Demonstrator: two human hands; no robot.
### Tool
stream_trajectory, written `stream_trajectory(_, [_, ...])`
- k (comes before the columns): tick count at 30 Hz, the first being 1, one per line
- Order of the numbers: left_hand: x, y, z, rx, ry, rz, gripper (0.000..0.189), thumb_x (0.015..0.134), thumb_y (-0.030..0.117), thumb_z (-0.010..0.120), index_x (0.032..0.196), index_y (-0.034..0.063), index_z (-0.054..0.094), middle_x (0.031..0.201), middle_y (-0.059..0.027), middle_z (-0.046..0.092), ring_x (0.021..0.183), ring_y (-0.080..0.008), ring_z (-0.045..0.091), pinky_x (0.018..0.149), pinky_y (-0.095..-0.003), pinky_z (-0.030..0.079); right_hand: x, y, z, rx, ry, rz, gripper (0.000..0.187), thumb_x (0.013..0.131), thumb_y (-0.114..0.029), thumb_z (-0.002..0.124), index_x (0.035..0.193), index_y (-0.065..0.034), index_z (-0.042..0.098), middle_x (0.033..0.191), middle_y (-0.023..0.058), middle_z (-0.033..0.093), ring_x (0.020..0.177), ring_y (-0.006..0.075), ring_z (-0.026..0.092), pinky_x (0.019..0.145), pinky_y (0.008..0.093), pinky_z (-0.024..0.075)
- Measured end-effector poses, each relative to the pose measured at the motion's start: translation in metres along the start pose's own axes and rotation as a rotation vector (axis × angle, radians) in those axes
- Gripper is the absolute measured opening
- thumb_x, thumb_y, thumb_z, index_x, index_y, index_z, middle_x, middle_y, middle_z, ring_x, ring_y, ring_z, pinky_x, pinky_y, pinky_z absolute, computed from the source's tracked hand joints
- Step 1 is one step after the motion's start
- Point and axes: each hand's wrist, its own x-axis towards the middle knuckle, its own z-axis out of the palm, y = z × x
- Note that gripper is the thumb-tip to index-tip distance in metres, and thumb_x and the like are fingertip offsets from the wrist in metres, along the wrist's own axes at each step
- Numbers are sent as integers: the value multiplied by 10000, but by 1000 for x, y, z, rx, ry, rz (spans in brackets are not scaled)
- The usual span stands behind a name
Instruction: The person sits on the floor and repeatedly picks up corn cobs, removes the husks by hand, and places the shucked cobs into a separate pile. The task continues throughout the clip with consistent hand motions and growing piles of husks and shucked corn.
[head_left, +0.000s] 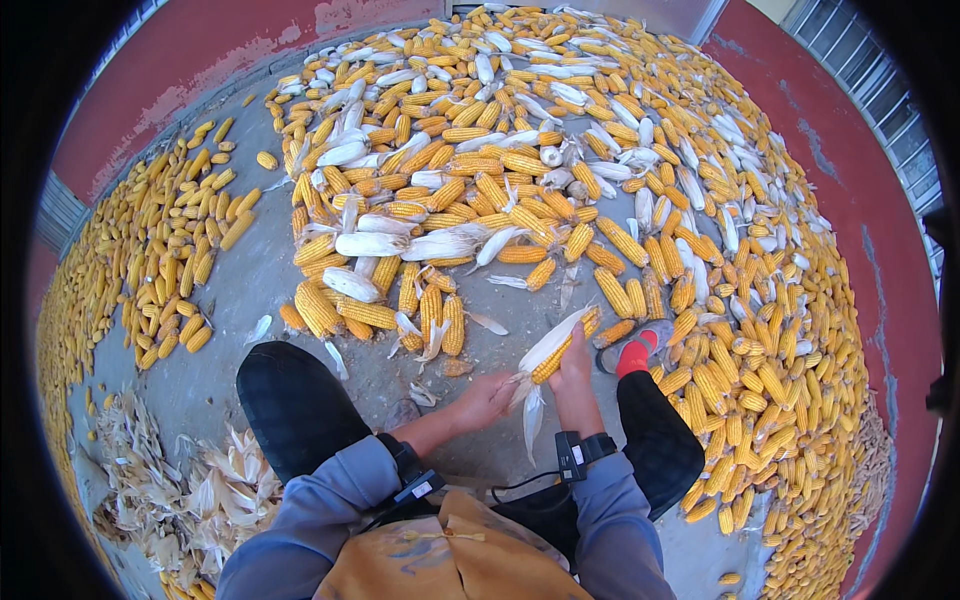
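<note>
A corn cob (551, 362) with its pale husk (553, 337) partly peeled back is between my two hands, above the concrete floor. My right hand (574, 364) grips the cob along its right side. At the cob's lower end, the fingers of my left hand (486, 399) are closed on the base of the husk. A loose strip of husk (533, 421) hangs down between the hands. In front of me, husked cobs (430, 311) and cobs still in white husk (373, 244) lie at the edge of a large heap.
Bare yellow cobs (169, 262) are spread at the left. Stripped husks (232, 480) lie in a pile at the lower left. The heap curves round to the right, past my sandalled foot (637, 351). A red wall (832, 150) stands beyond it.
</note>
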Motion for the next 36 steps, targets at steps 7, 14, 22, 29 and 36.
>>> stream_trajectory(7, [9,-17,-24,-36,39,-307,270,923,299,517,919,29,507,784,-27,537,719,-111,525,673,-263,448,-11,5,-3,-331,-78,-313,388,807,-108,685,1128,-34,481,947,49,570,808,144,576,688,298,486])
stream_trajectory(14, [28,2,-38,147,336,78,382,900,308,549,1114,-2,485,1021,-95,519,912,-159,517,828,-291,437,-51,27,11,-762,-353,-386,503,686,-154,776,1085,-34,495,957,58,592,849,144,585,735,294,481])
stream_trajectory(22, [21,13,-35,403,582,260,229,944,198,441,875,-13,496,748,-220,487,677,-396,497,617,-428,412,-85,40,20,-807,-644,-294,598,630,-171,814,1114,-44,487,1006,51,591,905,134,572,791,296,478])
stream_trajectory(29, [23,-6,-42,329,548,56,297,939,224,442,779,-15,514,686,-220,526,627,-378,520,599,-424,420,-87,31,16,-1124,-887,-73,561,647,-177,810,1109,-44,522,1046,34,595,939,131,575,818,302,475])
stream_trajectory(36, [24,2,-33,275,483,36,299,933,247,471,802,-14,532,696,-187,545,647,-267,559,616,-368,442,-77,29,13,-973,-726,-114,505,658,-143,804,1089,-33,564,1048,39,628,923,143,605,804,298,492])
